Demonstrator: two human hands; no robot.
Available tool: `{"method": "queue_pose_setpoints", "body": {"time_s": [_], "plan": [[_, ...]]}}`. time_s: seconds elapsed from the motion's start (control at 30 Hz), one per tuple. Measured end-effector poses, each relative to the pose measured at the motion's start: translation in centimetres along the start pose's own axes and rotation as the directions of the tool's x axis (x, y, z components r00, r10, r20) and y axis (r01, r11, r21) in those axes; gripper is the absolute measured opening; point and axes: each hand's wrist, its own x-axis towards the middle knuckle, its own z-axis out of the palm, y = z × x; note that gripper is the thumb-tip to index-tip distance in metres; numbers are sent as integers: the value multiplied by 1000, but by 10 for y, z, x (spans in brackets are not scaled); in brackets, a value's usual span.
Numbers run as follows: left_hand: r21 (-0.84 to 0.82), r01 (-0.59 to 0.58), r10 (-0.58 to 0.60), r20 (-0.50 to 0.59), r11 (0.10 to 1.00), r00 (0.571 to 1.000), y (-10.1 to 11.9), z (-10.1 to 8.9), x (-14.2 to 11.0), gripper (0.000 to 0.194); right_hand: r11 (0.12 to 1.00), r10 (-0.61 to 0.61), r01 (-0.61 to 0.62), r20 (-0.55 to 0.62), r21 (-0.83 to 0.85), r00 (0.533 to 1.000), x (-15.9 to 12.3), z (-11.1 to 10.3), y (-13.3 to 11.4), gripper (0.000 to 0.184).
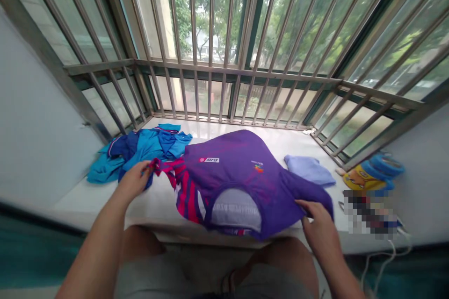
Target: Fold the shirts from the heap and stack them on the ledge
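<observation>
A purple short-sleeved sports shirt (238, 159) lies spread on the white ledge, its round neck opening toward me. Its neck edge hangs near the ledge's front. My left hand (135, 180) pinches the end of the red-and-purple striped sleeve (189, 198), which is bunched and pulled out to the left. On the other side, my right hand (317, 222) pinches the purple cloth near the right sleeve (308, 189) between thumb and fingers. Small printed logos show on the shirt's front. Just beyond my left hand is a heap of blue clothes (143, 147).
A folded light-blue cloth (310, 169) lies on the white ledge (154, 208) right of the shirt. Further right stand a blue-and-yellow container (375, 173) and a pixelated object (372, 215) with a white cable (389, 261). Metal bars (210, 74) line the window behind.
</observation>
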Motion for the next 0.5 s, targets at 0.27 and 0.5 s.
{"method": "queue_pose_setpoints", "body": {"time_s": [0.27, 0.5], "plan": [[211, -469, 362, 399, 858, 842, 9, 117, -97, 44, 973, -8, 38, 131, -227, 991, -57, 86, 22, 43], [357, -511, 307, 493, 782, 814, 26, 160, -142, 58, 979, 190, -201, 485, -30, 853, -66, 83, -42, 36]]}}
